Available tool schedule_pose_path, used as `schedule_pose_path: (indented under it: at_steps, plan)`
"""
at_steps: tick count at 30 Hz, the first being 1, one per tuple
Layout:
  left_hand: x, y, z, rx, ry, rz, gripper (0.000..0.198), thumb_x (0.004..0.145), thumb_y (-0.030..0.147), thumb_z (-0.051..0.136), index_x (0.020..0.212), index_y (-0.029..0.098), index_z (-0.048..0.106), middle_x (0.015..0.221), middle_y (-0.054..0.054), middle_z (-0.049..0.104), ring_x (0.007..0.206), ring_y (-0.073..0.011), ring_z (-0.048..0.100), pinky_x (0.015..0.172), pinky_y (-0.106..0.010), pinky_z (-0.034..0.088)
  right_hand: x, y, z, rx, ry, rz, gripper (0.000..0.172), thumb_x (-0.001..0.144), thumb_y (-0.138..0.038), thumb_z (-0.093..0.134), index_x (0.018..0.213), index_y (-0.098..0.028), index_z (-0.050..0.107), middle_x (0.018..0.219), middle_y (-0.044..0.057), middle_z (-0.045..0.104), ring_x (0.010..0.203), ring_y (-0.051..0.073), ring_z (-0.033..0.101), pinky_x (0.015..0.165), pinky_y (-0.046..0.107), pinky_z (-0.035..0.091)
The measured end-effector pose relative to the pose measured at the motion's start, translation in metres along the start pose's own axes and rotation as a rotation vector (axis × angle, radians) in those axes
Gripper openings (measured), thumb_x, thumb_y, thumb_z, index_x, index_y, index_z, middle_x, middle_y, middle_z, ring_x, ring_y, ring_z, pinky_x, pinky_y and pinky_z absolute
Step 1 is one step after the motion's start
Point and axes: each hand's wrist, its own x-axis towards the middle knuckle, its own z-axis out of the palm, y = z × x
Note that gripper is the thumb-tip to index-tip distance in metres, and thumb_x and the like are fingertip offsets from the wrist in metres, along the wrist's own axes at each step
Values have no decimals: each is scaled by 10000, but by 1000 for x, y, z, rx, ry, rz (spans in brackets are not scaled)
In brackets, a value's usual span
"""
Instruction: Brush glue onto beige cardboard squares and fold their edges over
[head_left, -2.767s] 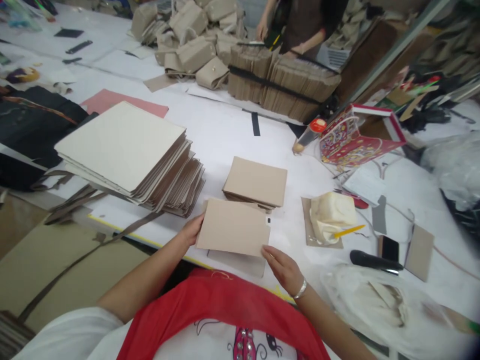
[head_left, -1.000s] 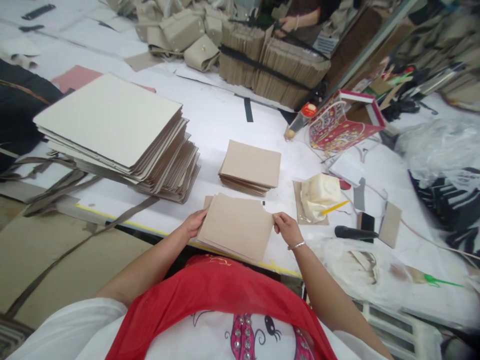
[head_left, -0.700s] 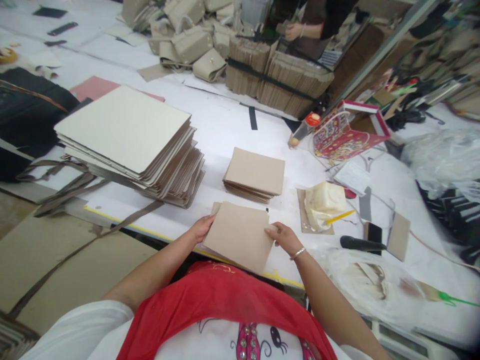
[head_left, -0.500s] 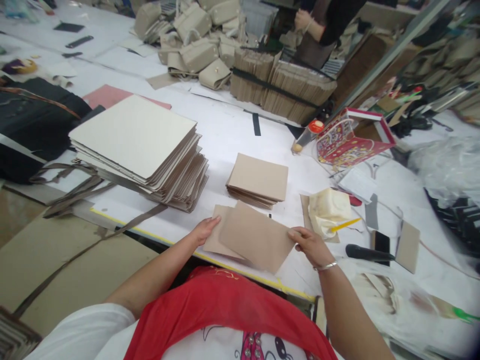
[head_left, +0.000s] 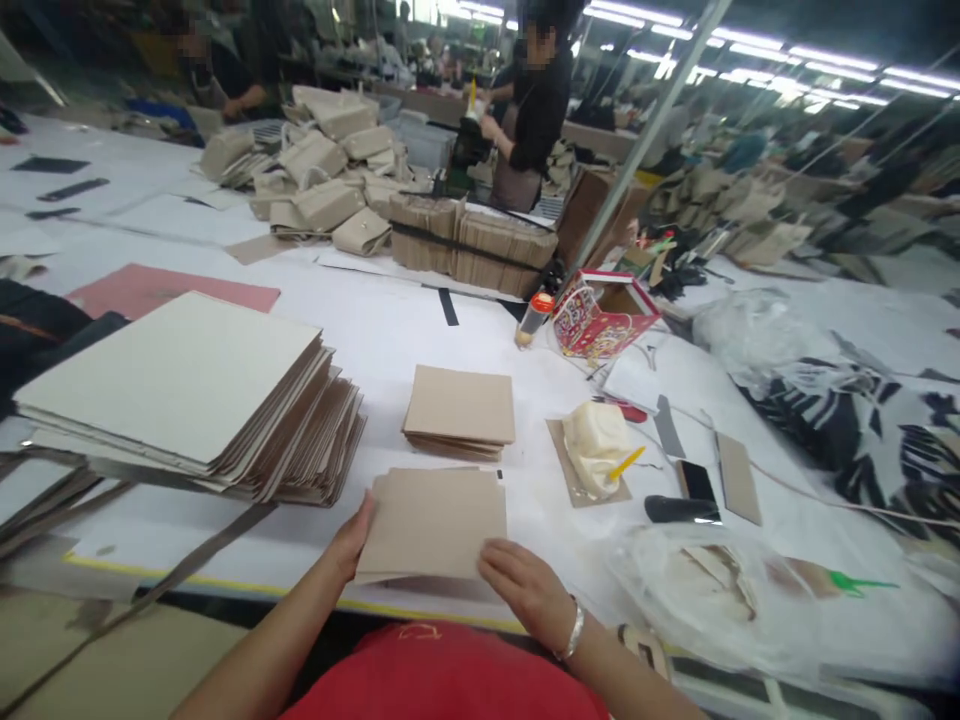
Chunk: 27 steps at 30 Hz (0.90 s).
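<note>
Two or so tan sheets (head_left: 433,520), perhaps card or leather-like panels, lie almost flush on each other near the table's front edge. My left hand (head_left: 351,540) grips their left side, thumb along the edge. My right hand (head_left: 529,590) is closed at their lower right corner, its thumb hidden below. Just beyond them sits a low stack of similar tan panels (head_left: 461,405). To the left stands a taller stack of large pale panels (head_left: 172,380), its lower layers fanned out to the right.
On the right are a whitish tub (head_left: 596,435) with a yellow stick, a phone (head_left: 697,482), a black-handled tool (head_left: 671,510) and a plastic bag (head_left: 697,590). Farther back stand a red patterned box (head_left: 600,318), bundled tan pieces (head_left: 472,238), heaped bags (head_left: 322,170) and a co-worker (head_left: 532,110).
The upper sheet, earlier askew over the other, now lies nearly lined up with it. My right hand has come in lower at the corner. The head view has tilted up.
</note>
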Motion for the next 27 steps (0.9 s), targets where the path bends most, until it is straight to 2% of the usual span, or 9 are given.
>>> schedule_pose_path:
  at_steps: [3, 5, 7, 10, 15, 19, 22, 24, 27]
  plan:
    - [-6, -2, -3, 62, -67, 37, 502, 688, 398, 710, 1089, 117, 601, 992, -136, 687, 856, -271, 662, 792, -397, 514, -9, 4, 3, 114, -9, 52, 311, 841, -253, 553, 1147, -196, 550, 1106, 96, 606, 1126, 201, 512, 946, 364, 465]
    - [-11, -2, -1, 90, -87, 45, 500, 668, 336, 736, 1092, 109, 597, 1002, -142, 683, 867, -265, 659, 806, -393, 510, -9, 9, 2, 217, 67, 280, 479, 784, -361, 619, 1221, -217, 487, 1234, 124, 518, 1166, 230, 477, 940, 405, 460]
    - [-15, 1, 3, 127, -111, 53, 518, 655, 345, 745, 1087, 97, 604, 1010, -151, 678, 891, -269, 652, 828, -398, 502, -3, 14, 4, 362, 170, 608, 613, 772, -376, 616, 1314, -227, 370, 1303, 144, 447, 1166, 240, 478, 887, 409, 487]
    - [-18, 5, 14, 293, -87, 123, 532, 590, 346, 782, 1036, 93, 640, 1000, -139, 684, 915, -279, 640, 855, -399, 491, 7, 23, 17, 575, 187, 892, 614, 771, -312, 605, 1312, -225, 329, 1183, 110, 540, 1023, 204, 566, 803, 355, 512]
    - [-14, 1, 26, 668, -47, 204, 438, 539, 352, 793, 900, 120, 710, 931, -93, 707, 933, -290, 629, 925, -409, 454, -3, 39, 44, 545, 52, 927, 389, 735, -190, 589, 1112, -199, 493, 1046, 62, 614, 972, 203, 573, 888, 383, 450]
    - [-7, -10, 23, 674, -52, 216, 434, 539, 406, 779, 866, 127, 719, 900, -88, 713, 923, -285, 631, 910, -392, 466, -13, 63, 43, 533, -125, 913, 343, 649, -74, 560, 967, -199, 589, 1050, 54, 625, 994, 207, 580, 910, 380, 442]
    - [-5, -11, 17, 585, 28, 237, 507, 558, 429, 772, 945, 113, 688, 951, -108, 701, 909, -272, 635, 855, -374, 495, 12, 97, 22, 468, 110, 927, 382, 710, -72, 476, 1056, -201, 575, 1075, 48, 613, 980, 156, 586, 908, 327, 445]
    - [-4, -7, 12, 520, 42, 221, 544, 571, 425, 770, 997, 106, 663, 983, -119, 691, 901, -268, 636, 834, -372, 501, 44, 123, 5, 377, 249, 982, 303, 786, -140, 450, 1053, -199, 580, 1052, 43, 618, 934, 134, 593, 890, 296, 449]
    - [-4, 2, 6, 428, -32, 170, 561, 591, 395, 769, 1059, 115, 634, 1022, -125, 678, 916, -264, 632, 843, -380, 493, 94, 156, -9, 198, 183, 1037, 265, 803, -252, 521, 1050, -187, 592, 1053, 59, 610, 933, 149, 583, 904, 292, 427]
